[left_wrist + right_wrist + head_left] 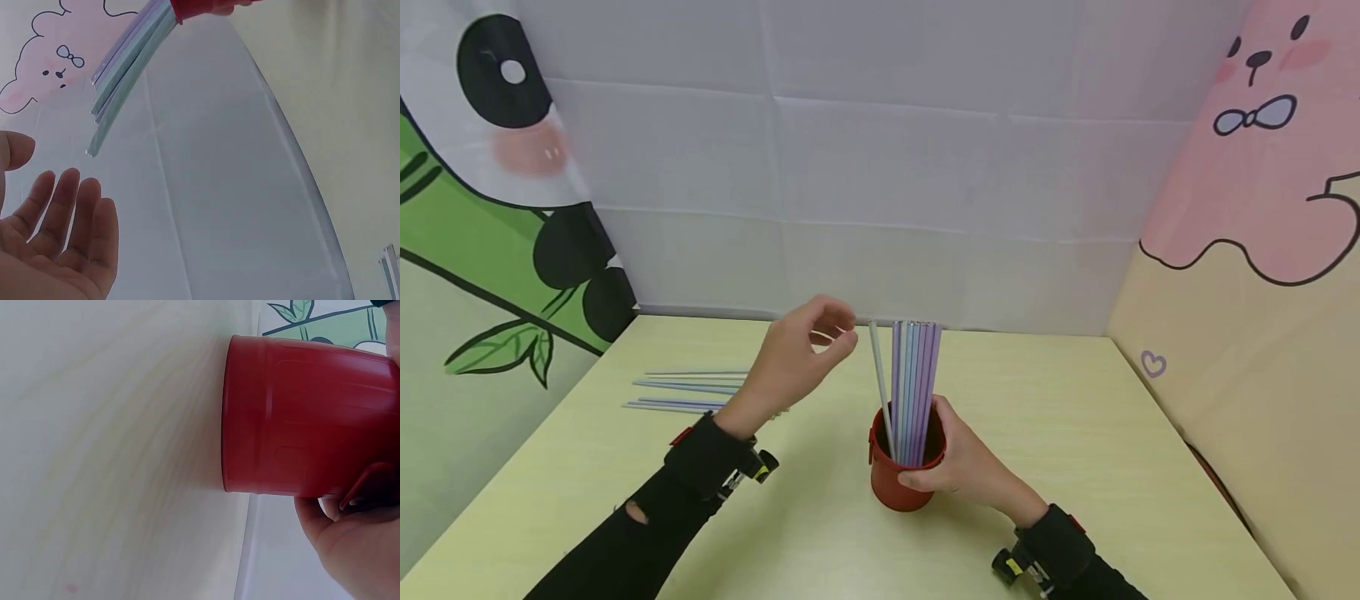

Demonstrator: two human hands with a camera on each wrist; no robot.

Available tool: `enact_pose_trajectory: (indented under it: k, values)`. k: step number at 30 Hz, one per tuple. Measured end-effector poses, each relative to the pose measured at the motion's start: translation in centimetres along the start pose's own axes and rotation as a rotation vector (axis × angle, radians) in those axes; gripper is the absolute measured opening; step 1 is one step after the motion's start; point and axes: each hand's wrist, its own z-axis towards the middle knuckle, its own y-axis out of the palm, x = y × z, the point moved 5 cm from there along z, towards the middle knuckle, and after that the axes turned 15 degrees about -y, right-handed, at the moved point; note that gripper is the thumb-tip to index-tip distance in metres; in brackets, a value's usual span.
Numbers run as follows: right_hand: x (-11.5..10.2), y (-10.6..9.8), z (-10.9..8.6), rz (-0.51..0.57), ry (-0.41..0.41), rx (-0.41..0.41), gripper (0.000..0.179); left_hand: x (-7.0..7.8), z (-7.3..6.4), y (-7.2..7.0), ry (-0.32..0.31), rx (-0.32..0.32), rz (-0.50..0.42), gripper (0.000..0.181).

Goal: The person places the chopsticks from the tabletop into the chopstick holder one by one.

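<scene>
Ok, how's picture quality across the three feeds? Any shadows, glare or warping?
Head: bright and fairly even, soft shadows on the table near the red cup; left wrist: dimmer and greyish, the line where table meets backdrop bows, likely lens distortion, but the left hand reads clearly; right wrist: also dim, faint sheen on the red cup, table grain soft.

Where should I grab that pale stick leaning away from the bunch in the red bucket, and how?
Probably pinch near the top, from the left. The pale stick rises above the rim of the red bucket, tilting left, its top apart from the bunch; the right hand grips the bucket's right side.
</scene>
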Motion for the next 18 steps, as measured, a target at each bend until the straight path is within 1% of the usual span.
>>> enact_pose_trajectory:
  k: [4,9,11,15,18]
  values:
    - [-0.1,0.0,0.0,-0.003,0.014,0.001,0.089,-0.6,-0.2,-1.4,-0.001,0.024,0.045,0.023]
    - [-2.7,0.2,0.3,0.013,0.02,-0.003,0.088,-1.9,-0.5,-2.6,-0.014,0.014,0.107,0.029]
    - [-3.7,0.3,0.4,0.023,0.021,-0.007,0.087,-2.5,-0.8,-3.0,-0.021,0.008,0.155,0.032]
    - [-3.8,0.3,0.4,0.024,0.02,-0.009,0.087,-3.9,-1.4,-3.7,-0.035,0.003,0.273,0.039]
    - [-3.8,0.3,0.4,0.028,0.022,-0.008,0.087,-5.1,-1.8,-4.1,-0.046,-0.009,0.331,0.042]
